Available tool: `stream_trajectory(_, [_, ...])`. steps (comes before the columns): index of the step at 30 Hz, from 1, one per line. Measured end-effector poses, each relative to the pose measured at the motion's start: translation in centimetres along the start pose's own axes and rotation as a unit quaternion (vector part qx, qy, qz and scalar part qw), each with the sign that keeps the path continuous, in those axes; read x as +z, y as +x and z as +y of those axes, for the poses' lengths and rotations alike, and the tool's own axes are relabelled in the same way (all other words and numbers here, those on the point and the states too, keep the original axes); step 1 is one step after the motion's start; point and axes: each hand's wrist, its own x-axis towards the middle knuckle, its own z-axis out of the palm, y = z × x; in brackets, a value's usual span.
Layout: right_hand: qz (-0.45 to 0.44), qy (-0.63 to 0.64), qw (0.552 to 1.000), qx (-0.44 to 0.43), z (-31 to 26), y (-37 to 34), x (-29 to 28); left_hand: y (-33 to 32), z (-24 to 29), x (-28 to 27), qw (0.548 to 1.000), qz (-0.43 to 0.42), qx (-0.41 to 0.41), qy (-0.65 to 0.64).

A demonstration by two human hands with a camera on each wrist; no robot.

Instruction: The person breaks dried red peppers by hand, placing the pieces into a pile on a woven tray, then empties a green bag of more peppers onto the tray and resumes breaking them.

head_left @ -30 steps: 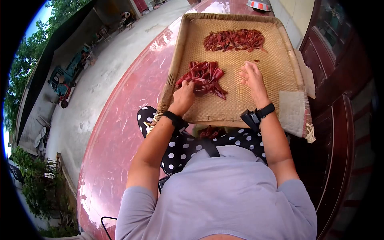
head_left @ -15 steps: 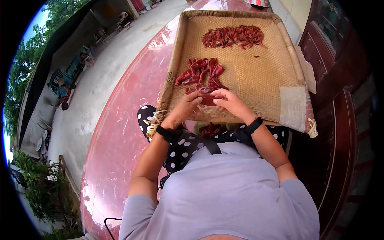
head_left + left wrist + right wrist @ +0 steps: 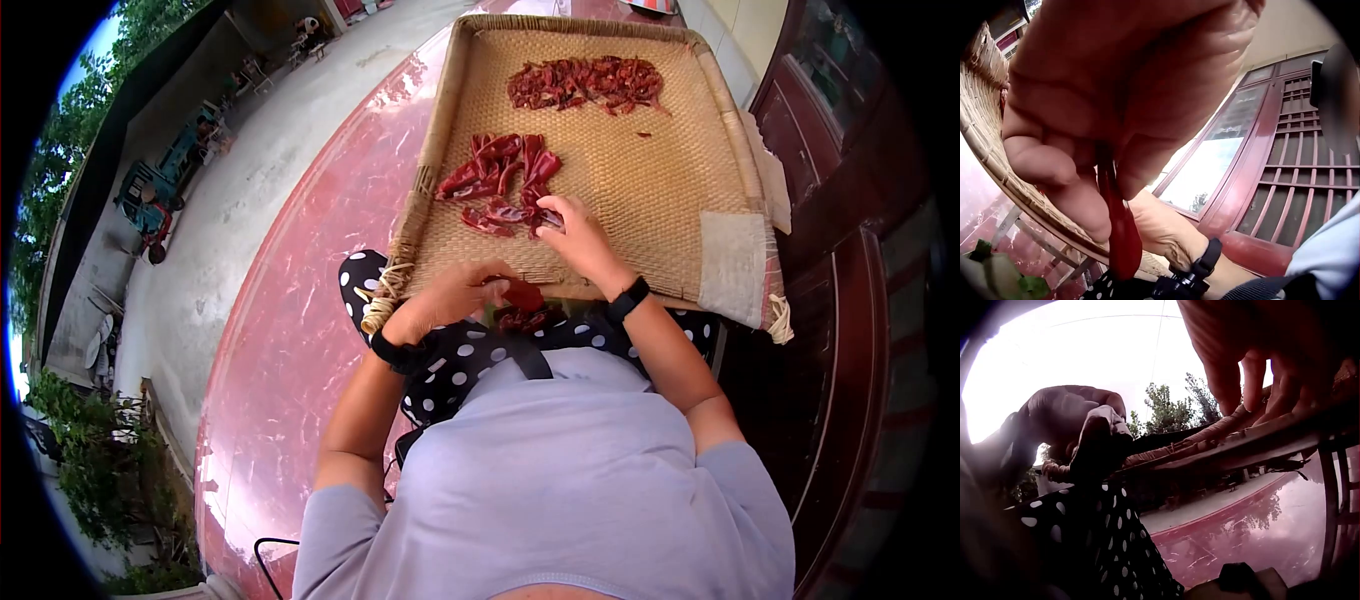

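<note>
My left hand (image 3: 452,295) pinches a dried red chili pepper (image 3: 1124,240) between thumb and fingers, low by the near edge of the woven tray (image 3: 650,180). Just below it in the head view, more dark red chilies (image 3: 527,321) lie in a partly hidden container at the lap. Over the tray, my right hand (image 3: 580,243) has its fingers loosely bent and apart, the fingertips right at the near side of a loose pile of whole dried chilies (image 3: 485,180). Nothing shows between those fingers in the right wrist view.
A heap of smaller red chili pieces (image 3: 585,85) lies at the tray's far end, with one stray piece (image 3: 644,134) below it. A pinkish-red glossy surface (image 3: 310,300) spreads left of the tray. Dark red wooden doors (image 3: 830,200) stand at the right.
Both hands met at the pepper over the tray half a second ago. Since then the left has carried it down toward the lap, while the right has let go and moved slightly up toward the pile.
</note>
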Motion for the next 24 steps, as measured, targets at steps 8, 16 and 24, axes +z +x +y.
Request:
stream_trajectory(8, [-0.103, -0.156, 0.982, -0.012, -0.9, 0.9, 1.4, -1.3, -0.4, 3.1, 0.974, 0.021, 0.065, 0.216])
stream_trajectory(16, [-0.029, -0.123, 0.991, 0.032, -0.9, 0.2, 1.5, 0.2, -3.3, 6.7, 0.91, 0.044, -0.016, 0.411])
stream_trajectory(24, [0.0, -0.115, 0.993, 0.026, -0.2, 0.2, 1.7, -1.5, 0.7, 4.9, 0.955, 0.022, 0.091, 0.281])
